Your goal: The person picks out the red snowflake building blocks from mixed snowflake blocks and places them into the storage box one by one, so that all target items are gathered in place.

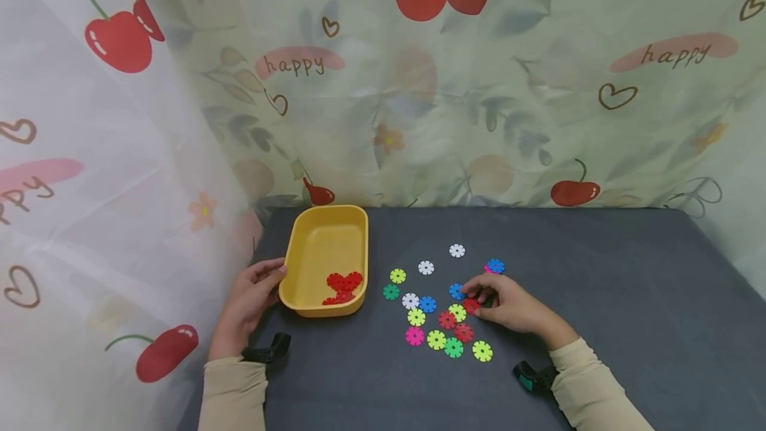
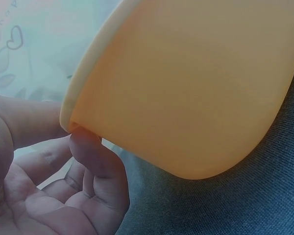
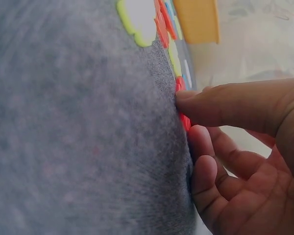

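At left on the grey table (image 1: pixel 628 285), the left hand (image 1: pixel 247 298) pinched a yellow rounded plastic tray (image 1: pixel 326 241) by its rim (image 2: pixel 93 61), seemingly to steady it; rightward, the right hand (image 1: pixel 511 303) held a red notched plastic disc (image 1: pixel 471 306) between narrowed fingers (image 3: pixel 220 104).

"What clothing shows?"

"Cream sleeves, softly creased: left sleeve (image 1: pixel 233 396) at seven o'clock in the head view, right sleeve (image 1: pixel 595 384) at four."

"Anything else worn?"

"A black left wrist device (image 1: pixel 278 348); a black right wrist device (image 1: pixel 542 379) with a green panel (image 1: pixel 526 383)."
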A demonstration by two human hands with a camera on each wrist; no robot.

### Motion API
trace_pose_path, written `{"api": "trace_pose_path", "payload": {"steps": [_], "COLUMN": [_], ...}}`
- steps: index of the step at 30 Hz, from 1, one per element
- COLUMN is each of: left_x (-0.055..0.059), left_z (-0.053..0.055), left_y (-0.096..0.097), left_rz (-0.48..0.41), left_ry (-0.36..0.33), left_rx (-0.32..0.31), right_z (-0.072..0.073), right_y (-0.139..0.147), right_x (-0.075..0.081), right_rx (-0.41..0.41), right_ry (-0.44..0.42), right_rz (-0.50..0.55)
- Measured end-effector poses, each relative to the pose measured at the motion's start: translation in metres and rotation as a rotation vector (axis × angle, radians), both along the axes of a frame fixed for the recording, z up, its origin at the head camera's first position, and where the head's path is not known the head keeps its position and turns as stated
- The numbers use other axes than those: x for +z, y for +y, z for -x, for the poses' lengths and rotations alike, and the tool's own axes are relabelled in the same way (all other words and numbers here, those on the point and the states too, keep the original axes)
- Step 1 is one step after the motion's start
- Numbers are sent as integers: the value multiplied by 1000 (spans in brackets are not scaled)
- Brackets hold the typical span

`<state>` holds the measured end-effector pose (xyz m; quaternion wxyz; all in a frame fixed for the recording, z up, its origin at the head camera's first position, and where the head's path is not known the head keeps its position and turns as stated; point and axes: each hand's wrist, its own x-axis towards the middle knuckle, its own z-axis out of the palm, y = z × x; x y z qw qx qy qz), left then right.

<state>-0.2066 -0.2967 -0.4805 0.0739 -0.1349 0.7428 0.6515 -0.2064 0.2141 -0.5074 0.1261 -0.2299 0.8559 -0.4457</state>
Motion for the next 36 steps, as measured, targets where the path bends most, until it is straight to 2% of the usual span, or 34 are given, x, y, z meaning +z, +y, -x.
{"api": "trace_pose_path", "payload": {"steps": [13,23,32,36], "left_x": [-1,-1,-2,-2], "left_z": [1,3,3,1], "left_y": [1,-3,-2,-1], "left_rz": [-14,7,8,9], "left_ry": [13,18,22,16], "left_rx": [-9,-4,-8,-4], "right_z": [-1,1,4,3], "right_y": [0,0,-4,-13], "right_x": [2,3,10,16], "right_rx": [7,5,38,21], "right_ry": [22,32,-1,-12], "right_rz": [-6,-20,143,210]}}
